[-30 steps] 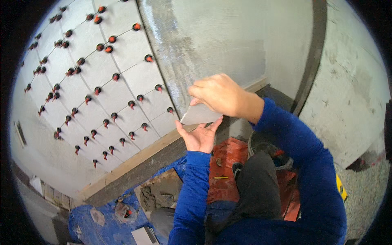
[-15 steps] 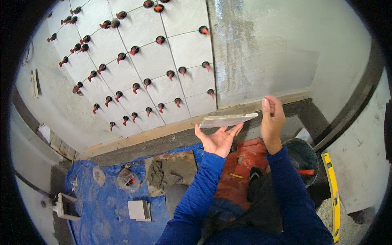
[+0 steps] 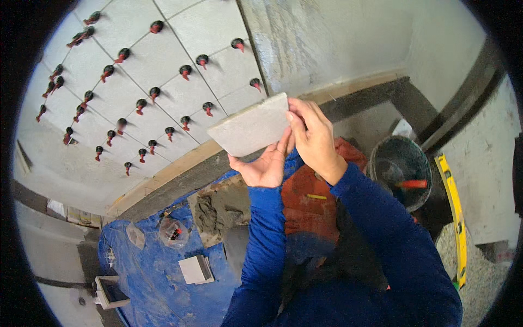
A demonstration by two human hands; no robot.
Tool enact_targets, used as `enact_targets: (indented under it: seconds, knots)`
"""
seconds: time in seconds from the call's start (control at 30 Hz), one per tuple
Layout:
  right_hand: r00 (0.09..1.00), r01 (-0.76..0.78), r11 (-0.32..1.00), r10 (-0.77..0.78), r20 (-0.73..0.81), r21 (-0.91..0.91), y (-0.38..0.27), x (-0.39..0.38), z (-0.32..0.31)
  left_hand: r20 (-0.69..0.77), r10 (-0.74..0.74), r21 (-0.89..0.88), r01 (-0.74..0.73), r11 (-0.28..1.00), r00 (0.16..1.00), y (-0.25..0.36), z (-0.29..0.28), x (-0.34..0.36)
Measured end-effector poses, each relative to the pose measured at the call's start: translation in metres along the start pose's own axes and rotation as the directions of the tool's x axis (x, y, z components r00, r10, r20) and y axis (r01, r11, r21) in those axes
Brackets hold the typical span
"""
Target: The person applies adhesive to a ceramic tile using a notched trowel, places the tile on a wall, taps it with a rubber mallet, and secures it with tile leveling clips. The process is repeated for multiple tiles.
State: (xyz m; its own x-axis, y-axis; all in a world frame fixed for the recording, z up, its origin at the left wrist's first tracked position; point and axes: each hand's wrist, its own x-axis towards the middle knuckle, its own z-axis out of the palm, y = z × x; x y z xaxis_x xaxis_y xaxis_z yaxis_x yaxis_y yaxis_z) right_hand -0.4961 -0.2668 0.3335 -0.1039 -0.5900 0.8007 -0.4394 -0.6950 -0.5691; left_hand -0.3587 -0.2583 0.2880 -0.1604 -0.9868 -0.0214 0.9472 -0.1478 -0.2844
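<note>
A light grey tile [image 3: 250,128] is held up in front of me, tilted so its broad face shows. My left hand [image 3: 266,166] grips its lower edge from beneath, with the thumb at one corner and the fingers behind. At the tile's right edge, my right hand [image 3: 313,136] pinches with thumb and fingers. Beyond them stands a wall of grey tiles [image 3: 163,65] dotted with black clips that have red handles. Bare plaster wall [image 3: 332,43] continues to the right of the tiled part.
A wooden strip [image 3: 180,163] runs along the wall's foot. Mortar [image 3: 210,218] lies on a board over blue sheeting [image 3: 158,283], near stacked small tiles [image 3: 195,270]. Right of me stand a dark bucket [image 3: 381,163] with a red-handled tool and a yellow spirit level [image 3: 456,218].
The tile has moved left and turned from nearly edge-on to show its face. My right hand, apart from it before, now grips its right edge. The view has shifted.
</note>
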Motion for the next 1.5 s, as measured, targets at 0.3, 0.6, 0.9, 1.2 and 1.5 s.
enact_targets:
  seconds: [0.3, 0.6, 0.9, 1.2, 1.5]
  knots:
    - [0.999, -0.027, 0.999, 0.028, 0.040, -0.025, 0.012, -0.003, 0.004, -0.085, -0.042, -0.041, 0.039, 0.998, 0.995, 0.002, -0.011, -0.001]
    - [0.983, -0.131, 0.990, 0.135, 0.127, -0.042, 0.030, -0.011, 0.013, -0.089, -0.049, -0.115, 0.038, 0.993, 0.995, 0.004, -0.027, 0.001]
    - [0.968, -0.177, 0.983, 0.183, 0.171, -0.050, 0.048, -0.021, 0.022, -0.149, -0.014, -0.059, 0.006, 0.998, 0.989, 0.011, -0.037, 0.005]
    - [0.940, -0.267, 0.964, 0.259, 0.223, 0.006, 0.050, -0.024, 0.030, -0.224, 0.034, -0.095, -0.057, 0.994, 0.974, 0.016, -0.029, -0.001]
    - [0.936, -0.281, 0.959, 0.262, 0.235, 0.048, 0.048, -0.027, 0.039, -0.201, 0.041, -0.076, -0.057, 0.995, 0.979, 0.027, -0.031, -0.004]
